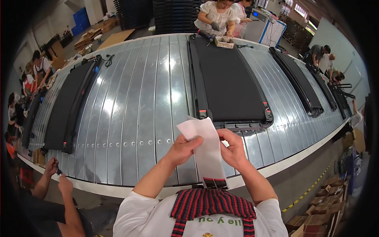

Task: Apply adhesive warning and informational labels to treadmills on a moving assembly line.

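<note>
White, one long strip (209,154) is held by two hands (184,150) (233,150).

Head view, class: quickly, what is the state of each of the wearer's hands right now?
Left hand: closed, holding the white sheet.
Right hand: curled at its right edge; whether it grips cannot be told.

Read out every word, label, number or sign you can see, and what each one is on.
I won't repeat printed wording; here's where it stands.
White shirt: green lettering, upside down, partly hidden by the striped apron.
White paper: red-and-black patch at its lower end, too small to read.
Black flat unit: small red labels, too small to read.
Blue screen: too small to read.
</note>
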Action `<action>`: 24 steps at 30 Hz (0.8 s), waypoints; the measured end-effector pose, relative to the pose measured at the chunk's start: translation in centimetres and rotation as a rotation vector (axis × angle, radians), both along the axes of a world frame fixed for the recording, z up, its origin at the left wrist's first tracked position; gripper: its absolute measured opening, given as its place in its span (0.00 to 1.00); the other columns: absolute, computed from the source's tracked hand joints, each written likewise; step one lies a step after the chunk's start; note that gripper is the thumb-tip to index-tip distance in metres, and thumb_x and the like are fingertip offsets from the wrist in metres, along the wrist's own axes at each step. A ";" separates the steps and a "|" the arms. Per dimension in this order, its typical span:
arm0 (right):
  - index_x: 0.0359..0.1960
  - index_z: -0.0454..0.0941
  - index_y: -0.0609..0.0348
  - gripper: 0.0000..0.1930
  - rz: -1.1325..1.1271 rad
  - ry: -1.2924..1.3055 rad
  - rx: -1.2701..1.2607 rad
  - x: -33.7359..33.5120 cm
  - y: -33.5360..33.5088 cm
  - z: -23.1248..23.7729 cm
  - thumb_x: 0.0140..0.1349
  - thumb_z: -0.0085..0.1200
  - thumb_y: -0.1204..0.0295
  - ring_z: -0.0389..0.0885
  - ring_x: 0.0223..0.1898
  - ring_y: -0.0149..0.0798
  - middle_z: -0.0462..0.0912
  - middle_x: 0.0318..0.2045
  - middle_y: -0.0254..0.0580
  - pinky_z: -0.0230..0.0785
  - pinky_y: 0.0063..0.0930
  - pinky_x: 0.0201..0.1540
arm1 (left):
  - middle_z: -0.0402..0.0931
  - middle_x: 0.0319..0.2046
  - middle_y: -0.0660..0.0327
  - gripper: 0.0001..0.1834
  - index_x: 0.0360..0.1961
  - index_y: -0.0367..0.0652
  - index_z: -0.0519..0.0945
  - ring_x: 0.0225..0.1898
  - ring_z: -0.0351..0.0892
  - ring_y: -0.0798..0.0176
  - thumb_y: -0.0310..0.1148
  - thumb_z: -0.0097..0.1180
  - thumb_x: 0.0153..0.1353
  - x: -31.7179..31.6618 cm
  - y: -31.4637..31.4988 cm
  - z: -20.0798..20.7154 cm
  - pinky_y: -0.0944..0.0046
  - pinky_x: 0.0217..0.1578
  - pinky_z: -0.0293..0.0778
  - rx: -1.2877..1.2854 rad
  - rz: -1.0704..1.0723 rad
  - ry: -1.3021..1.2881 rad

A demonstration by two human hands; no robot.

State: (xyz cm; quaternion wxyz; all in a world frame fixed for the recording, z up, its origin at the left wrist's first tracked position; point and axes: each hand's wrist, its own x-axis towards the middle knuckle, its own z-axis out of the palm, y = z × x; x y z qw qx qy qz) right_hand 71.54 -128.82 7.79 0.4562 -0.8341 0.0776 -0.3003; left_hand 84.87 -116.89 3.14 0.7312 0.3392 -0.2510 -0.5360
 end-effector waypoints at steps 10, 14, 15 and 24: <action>0.34 0.76 0.64 0.08 0.170 -0.108 0.008 0.7 0.0 0.3 0.50 0.52 0.82 0.76 0.31 0.38 0.77 0.30 0.45 0.69 0.25 0.33 | 0.70 0.44 0.65 0.21 0.51 0.44 0.65 0.46 0.69 0.67 0.33 0.53 0.57 0.0 1.8 0.1 0.65 0.46 0.65 -0.080 0.044 -0.078; 0.36 0.77 0.62 0.08 0.286 -0.149 0.168 0.2 -0.7 0.0 0.52 0.54 0.78 0.75 0.31 0.33 0.77 0.30 0.40 0.69 0.23 0.35 | 0.72 0.42 0.58 0.17 0.47 0.40 0.67 0.45 0.72 0.61 0.30 0.52 0.56 -1.5 2.1 0.8 0.60 0.47 0.68 -0.072 0.131 -0.030; 0.36 0.77 0.62 0.08 0.306 -0.154 0.183 0.0 -0.9 0.0 0.53 0.55 0.77 0.75 0.32 0.32 0.77 0.30 0.39 0.69 0.22 0.36 | 0.72 0.42 0.57 0.17 0.47 0.39 0.67 0.45 0.72 0.61 0.30 0.52 0.57 -1.9 2.2 1.2 0.60 0.48 0.68 -0.048 0.138 -0.025; 0.29 0.75 0.65 0.05 0.260 -0.170 0.577 -2.6 -3.3 -2.1 0.56 0.52 0.75 0.73 0.27 0.24 0.76 0.26 0.34 0.67 0.17 0.31 | 0.73 0.41 0.59 0.17 0.47 0.36 0.70 0.40 0.74 0.65 0.34 0.50 0.59 -5.1 -0.4 1.9 0.64 0.42 0.70 0.191 0.330 -0.102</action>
